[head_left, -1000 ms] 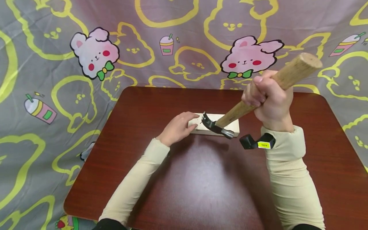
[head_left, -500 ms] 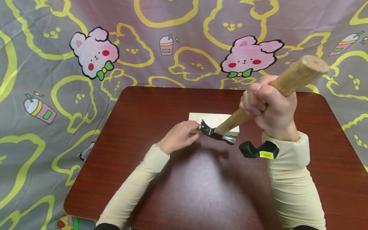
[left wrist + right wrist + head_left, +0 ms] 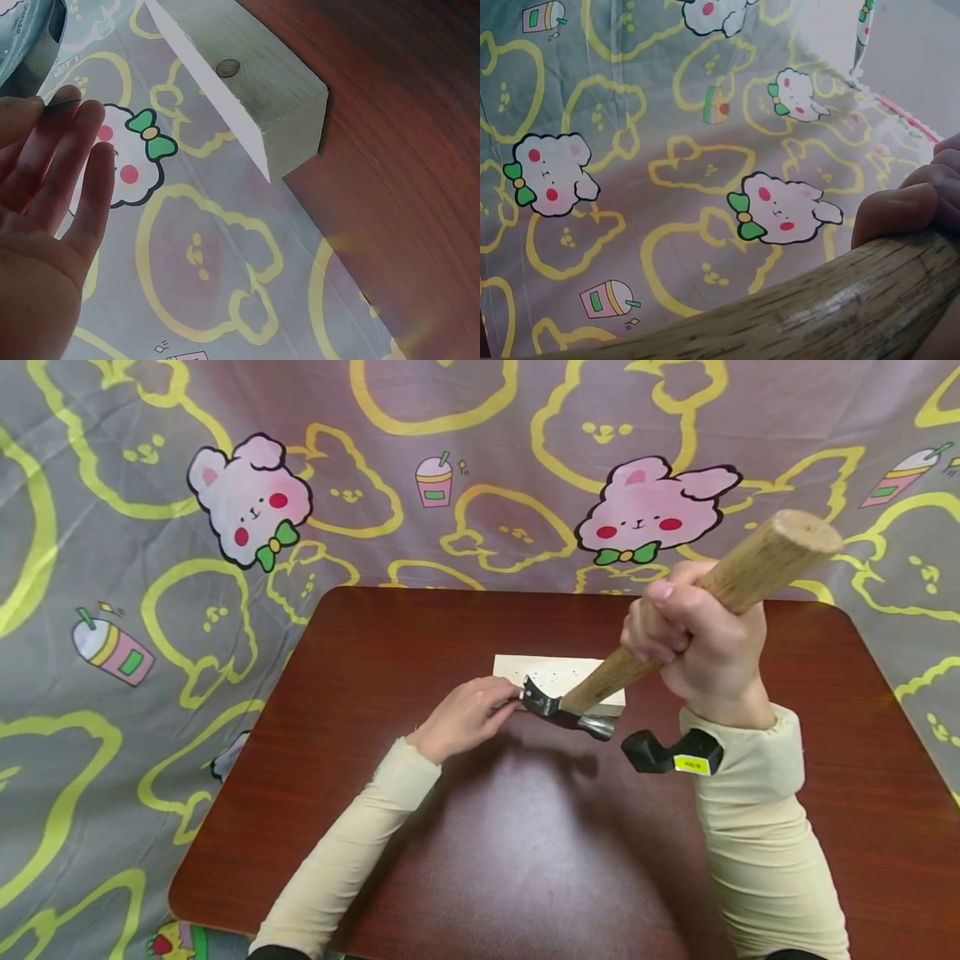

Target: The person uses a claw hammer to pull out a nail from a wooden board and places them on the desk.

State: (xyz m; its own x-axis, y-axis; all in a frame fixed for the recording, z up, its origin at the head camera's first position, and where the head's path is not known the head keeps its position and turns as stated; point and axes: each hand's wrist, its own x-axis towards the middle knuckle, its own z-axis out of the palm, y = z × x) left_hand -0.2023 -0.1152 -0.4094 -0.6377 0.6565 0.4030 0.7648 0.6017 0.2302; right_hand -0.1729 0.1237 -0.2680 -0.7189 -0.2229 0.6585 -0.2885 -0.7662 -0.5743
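Observation:
My right hand (image 3: 708, 639) grips a claw hammer (image 3: 611, 681) by its wooden handle, the head hanging low and left in the head view. The black claw points left, just in front of a pale wooden block (image 3: 573, 670) with several small dark marks on top. At the claw, my left hand (image 3: 468, 714) has thumb and fingertips together. In the left wrist view, thumb and forefinger pinch a thin dark nail (image 3: 63, 103) beside the hammer's metal head (image 3: 26, 45). Whether the nail touches the claw cannot be made out. The block's right part is hidden behind the handle.
The block lies on a dark red-brown table (image 3: 360, 643) with rounded corners. A grey patterned cloth (image 3: 480, 460) hangs behind and to the sides. A black wrist camera (image 3: 671, 752) sits on the right cuff.
My left hand has moved from the block's left end, a little toward me, to the claw and now pinches the nail there. The hammer has come slightly lower in the head view.

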